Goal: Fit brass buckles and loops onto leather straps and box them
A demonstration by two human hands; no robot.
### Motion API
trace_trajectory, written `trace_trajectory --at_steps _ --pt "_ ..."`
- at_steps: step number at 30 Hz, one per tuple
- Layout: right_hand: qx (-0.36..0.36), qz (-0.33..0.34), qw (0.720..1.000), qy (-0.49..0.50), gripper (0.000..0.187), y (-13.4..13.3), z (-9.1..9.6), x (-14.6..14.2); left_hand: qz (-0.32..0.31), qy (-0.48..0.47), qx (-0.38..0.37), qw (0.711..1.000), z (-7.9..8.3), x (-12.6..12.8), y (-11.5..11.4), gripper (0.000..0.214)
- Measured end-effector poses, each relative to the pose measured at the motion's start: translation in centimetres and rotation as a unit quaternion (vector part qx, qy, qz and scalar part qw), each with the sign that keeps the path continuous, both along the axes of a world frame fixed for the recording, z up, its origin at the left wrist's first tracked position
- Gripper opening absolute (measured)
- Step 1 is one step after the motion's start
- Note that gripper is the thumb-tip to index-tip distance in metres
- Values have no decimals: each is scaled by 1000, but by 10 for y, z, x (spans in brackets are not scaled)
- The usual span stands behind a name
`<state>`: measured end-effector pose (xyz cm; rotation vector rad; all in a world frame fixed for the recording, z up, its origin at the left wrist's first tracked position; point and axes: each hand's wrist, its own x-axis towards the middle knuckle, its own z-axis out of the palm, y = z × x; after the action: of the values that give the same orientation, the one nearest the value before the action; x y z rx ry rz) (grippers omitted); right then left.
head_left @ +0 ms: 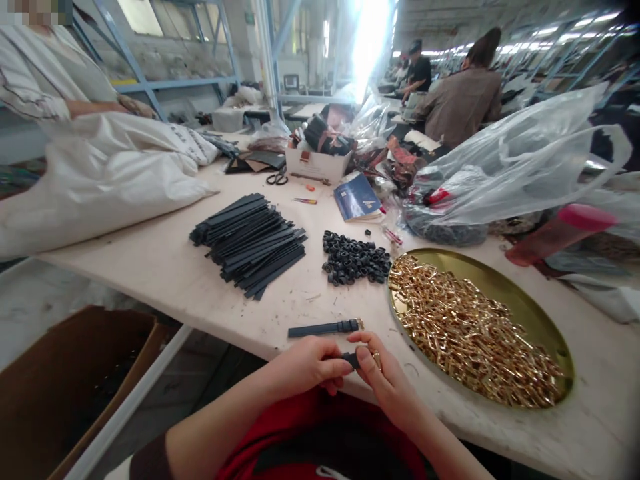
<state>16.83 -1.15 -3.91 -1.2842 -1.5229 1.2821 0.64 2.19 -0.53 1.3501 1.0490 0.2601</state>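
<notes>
Both my hands meet at the near edge of the table. My left hand (323, 363) pinches one part of a dark strap (351, 360), and my right hand (375, 367) grips its other end, where a bit of gold metal shows by the fingers. My fingers cover most of this strap. Just beyond them lies a finished-looking strap (323, 328) with dark loops and a gold buckle at its right end. Farther off are a pile of dark strips (250, 243) and a heap of small black loops (355, 259). On the right, a gold tray (523, 293) holds many gold buckles (475, 327).
A white sack (110, 173) lies at the left, with a person behind it. Scissors (277, 176), a white box (317, 165), a blue booklet (357, 198) and clear plastic bags (505, 160) are at the back. A pink-capped bottle (560, 233) leans at right. A cardboard box (75, 373) stands below left.
</notes>
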Motion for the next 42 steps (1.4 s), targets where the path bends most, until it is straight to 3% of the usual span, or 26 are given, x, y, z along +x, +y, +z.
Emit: trace_trajectory --at_steps 3,5,7,9,10,12,17,20,23,25,28,30,32,34,35,38,42 --pt "25 26 998 -44 32 22 -7 -5 -49 53 99 992 -2 -2 15 29" --pt "74 21 989 -126 29 43 -12 -7 -68 108 183 975 -7 -5 30 32" --pt "152 -9 962 -229 24 65 -17 -9 -64 225 308 922 -14 -14 52 33" --pt "217 -10 930 -297 21 82 -24 -14 -25 359 413 837 -19 -31 78 30" --pt "238 2 919 -315 21 87 -28 -17 2 407 435 804 -21 -41 91 27" --pt "262 22 904 -338 21 89 -37 -22 48 466 444 764 -26 -61 116 24" --pt "288 7 894 -343 19 72 -52 -20 79 535 459 705 -40 -85 148 21" --pt "284 2 906 -315 18 64 -54 -13 55 533 485 691 -36 -80 142 20" --pt "246 -74 939 -228 26 63 -45 -8 15 507 529 681 -19 -65 117 17" --pt "154 -126 974 -110 35 61 -30 -6 -45 453 595 662 -7 -53 92 13" --pt "-47 -92 991 80 39 54 -3 -5 -121 343 681 635 2 -36 56 11" --pt "-116 -59 979 156 37 45 11 -4 -74 279 683 671 3 -27 39 14" --pt "-121 -68 970 199 39 33 17 -5 67 181 621 760 2 -18 28 18" --pt "-114 -92 965 218 40 19 15 -11 221 35 473 852 4 -7 22 26" --pt "-112 -97 964 221 39 11 11 -16 274 -41 386 880 5 -1 20 31" --pt "-105 -69 970 208 30 -7 2 -31 348 -179 198 899 11 14 15 48" --pt "-28 79 992 95 18 1 1 -27 327 -188 51 925 11 18 17 46"
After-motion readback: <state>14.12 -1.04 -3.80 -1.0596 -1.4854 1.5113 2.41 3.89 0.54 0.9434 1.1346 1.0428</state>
